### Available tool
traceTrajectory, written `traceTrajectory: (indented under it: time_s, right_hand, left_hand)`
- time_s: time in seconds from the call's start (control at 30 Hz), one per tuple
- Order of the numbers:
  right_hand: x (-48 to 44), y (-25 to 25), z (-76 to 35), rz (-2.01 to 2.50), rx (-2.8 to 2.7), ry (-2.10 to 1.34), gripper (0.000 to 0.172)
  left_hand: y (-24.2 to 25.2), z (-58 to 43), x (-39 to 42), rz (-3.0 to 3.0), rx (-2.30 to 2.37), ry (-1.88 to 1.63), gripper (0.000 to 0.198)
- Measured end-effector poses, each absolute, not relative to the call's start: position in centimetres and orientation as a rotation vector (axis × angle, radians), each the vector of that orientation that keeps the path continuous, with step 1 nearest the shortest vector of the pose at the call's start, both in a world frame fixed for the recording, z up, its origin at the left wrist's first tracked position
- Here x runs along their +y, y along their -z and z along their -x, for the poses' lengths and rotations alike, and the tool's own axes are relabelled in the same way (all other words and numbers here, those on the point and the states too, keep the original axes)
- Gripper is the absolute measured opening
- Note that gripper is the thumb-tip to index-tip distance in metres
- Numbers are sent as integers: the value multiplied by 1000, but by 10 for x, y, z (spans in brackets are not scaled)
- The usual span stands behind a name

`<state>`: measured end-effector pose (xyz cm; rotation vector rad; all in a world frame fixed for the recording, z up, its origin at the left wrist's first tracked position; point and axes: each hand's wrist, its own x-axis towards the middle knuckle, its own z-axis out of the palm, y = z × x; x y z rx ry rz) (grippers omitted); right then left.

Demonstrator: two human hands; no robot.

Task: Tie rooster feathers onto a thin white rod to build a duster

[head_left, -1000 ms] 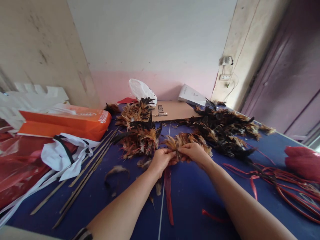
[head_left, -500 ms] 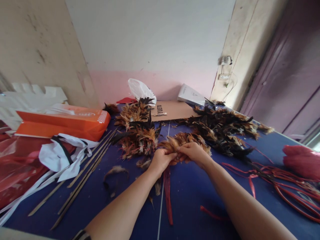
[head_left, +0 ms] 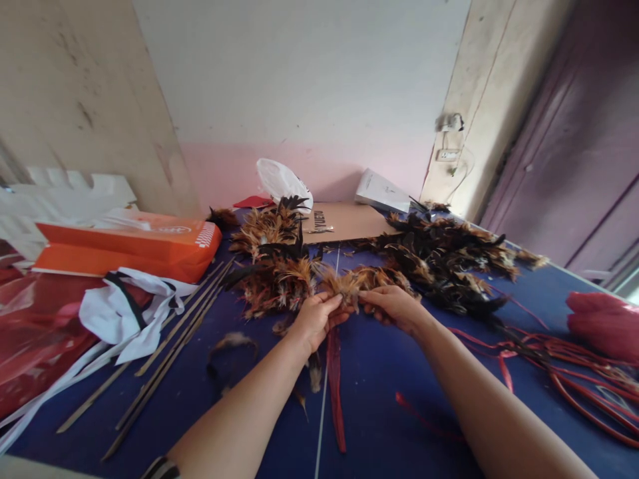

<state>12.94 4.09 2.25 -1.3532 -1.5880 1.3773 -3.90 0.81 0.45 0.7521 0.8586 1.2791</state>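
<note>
My left hand point(head_left: 319, 318) is closed, its thumb and fingers pinching a small tuft of brown feathers point(head_left: 343, 286). Just to its right, my right hand point(head_left: 392, 307) is closed in a pinch at the tuft's right edge; whatever sits between its fingertips is too small to make out. Behind the hands lies a bunch of brown feathers point(head_left: 387, 277), partly covered by them. A flat red ribbon strip point(head_left: 335, 392) runs toward me on the blue table point(head_left: 369, 412), below the left fingers. Left of the hands is a pile of brown and black feathers point(head_left: 282, 286).
Dark feathers point(head_left: 434, 259) heap at the right. Thin sticks point(head_left: 170, 356), white cloth point(head_left: 120, 313) and an orange bag point(head_left: 130, 246) lie left. Red cords point(head_left: 564, 359) and a red bundle point(head_left: 604, 326) are on the right. Behind are cardboard point(head_left: 349, 219) and a white box point(head_left: 382, 191).
My hands have drawn slightly apart; the left turned so its fingers show beneath the tuft. The tuft now stands fanned upward between them.
</note>
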Motion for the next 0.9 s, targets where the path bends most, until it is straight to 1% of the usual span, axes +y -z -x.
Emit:
traceTrajectory:
  time_s: [0.07,0.1,0.27,0.37,0.6,0.77,0.9]
  right_hand:
    - [39,-21,-126,1325,-1618,-1400,38]
    - [38,-21,-124,1303,-1620,-1408,36]
    - [32,-23,-115,1282,-1605,-1295,16]
    - [33,-23,-114,1307,-1541,-1286,10]
    - [36,-24,-117,1136,-1304,-1541,8]
    - [33,-25,-114,1152,-1326,-1509,7]
    - [31,-25,-111,1176,-1441,-1427,15]
  left_hand:
    - [-5,38,8,-753,833,-1275,7]
    - [-5,38,7,-756,826,-1271,7]
    - [-5,36,6,-738,822,-1298,7]
    - [-5,37,7,-694,811,-1295,7]
    - [-4,38,7,-712,796,-1233,6]
    - [-3,36,6,-756,814,-1239,7]
    - [-4,34,5,-754,837,-1278,3]
